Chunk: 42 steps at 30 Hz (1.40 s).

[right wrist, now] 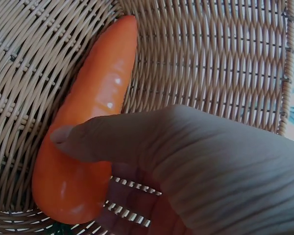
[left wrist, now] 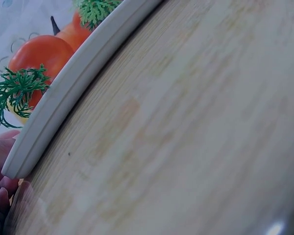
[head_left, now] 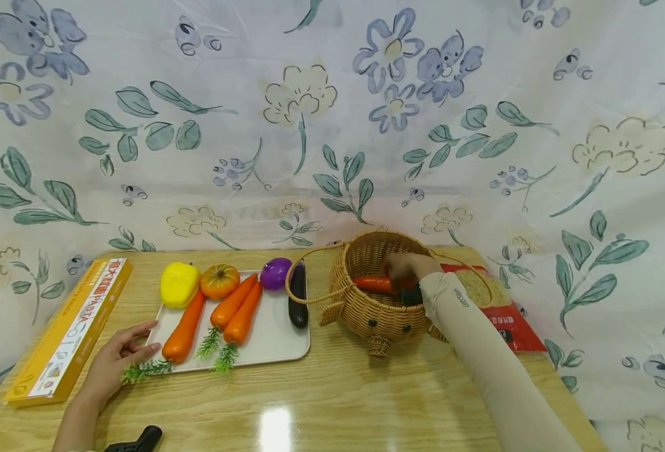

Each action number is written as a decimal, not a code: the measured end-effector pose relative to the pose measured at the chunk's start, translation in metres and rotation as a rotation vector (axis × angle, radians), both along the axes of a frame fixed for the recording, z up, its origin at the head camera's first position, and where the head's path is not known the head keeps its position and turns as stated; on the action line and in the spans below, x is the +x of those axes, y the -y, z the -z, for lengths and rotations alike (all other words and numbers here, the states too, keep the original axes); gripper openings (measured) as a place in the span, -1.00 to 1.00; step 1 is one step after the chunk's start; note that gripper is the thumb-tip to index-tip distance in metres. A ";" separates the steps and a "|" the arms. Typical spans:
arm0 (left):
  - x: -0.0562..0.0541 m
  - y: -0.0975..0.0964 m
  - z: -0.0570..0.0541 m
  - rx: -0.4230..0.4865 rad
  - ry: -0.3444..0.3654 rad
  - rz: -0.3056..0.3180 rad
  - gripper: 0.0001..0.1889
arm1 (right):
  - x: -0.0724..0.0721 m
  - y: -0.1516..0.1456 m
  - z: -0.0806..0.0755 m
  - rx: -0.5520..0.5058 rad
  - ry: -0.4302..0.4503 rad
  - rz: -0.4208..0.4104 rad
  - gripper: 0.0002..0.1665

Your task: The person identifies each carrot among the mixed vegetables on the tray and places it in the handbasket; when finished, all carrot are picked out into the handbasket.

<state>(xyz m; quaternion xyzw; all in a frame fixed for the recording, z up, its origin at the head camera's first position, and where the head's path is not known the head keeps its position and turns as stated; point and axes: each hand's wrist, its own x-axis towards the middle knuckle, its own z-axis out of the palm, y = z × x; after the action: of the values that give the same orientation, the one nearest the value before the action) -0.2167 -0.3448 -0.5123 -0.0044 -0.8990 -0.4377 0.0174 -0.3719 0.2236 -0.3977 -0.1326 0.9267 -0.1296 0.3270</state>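
Note:
In the head view my left hand is at the left front corner of a white tray. The left wrist view shows its thumb over the tray rim and curled fingers below. On the tray lie three orange carrots, a yellow bell pepper, an orange pumpkin, a purple round vegetable and an eggplant. My right hand reaches into a wicker basket with an animal face. There it grips a carrot, thumb across it, other fingers partly hidden behind.
A yellow pasta box lies along the table's left side. Right of the basket, partly behind my sleeve, is a red food packet. A black object is at the front edge. The basket's loop handle leans over the tray's right end.

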 end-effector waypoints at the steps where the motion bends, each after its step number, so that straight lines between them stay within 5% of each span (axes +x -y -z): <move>1: 0.001 0.000 0.000 0.002 -0.002 -0.001 -0.38 | 0.000 0.001 -0.001 -0.008 -0.001 0.003 -0.61; 13: 0.002 -0.002 0.003 -0.013 -0.037 -0.006 -0.40 | -0.010 0.007 -0.010 -0.136 -0.182 -0.063 -0.60; 21: 0.005 -0.002 0.005 -0.001 -0.013 -0.016 -0.38 | -0.005 0.011 -0.038 -0.192 -0.255 -0.046 -0.51; 31: 0.004 0.001 0.002 -0.006 -0.038 -0.014 -0.38 | 0.030 0.019 -0.076 -0.319 -0.401 0.010 -0.51; 42: 0.002 0.000 0.000 -0.022 -0.045 -0.011 -0.40 | 0.075 0.055 -0.079 -0.602 -0.550 0.168 -0.53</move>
<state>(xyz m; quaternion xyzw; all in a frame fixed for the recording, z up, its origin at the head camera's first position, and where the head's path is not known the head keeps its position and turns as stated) -0.2151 -0.3448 -0.5118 -0.0096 -0.9031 -0.4274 0.0398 -0.2967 0.1681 -0.3191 -0.1759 0.9078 -0.3807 0.0024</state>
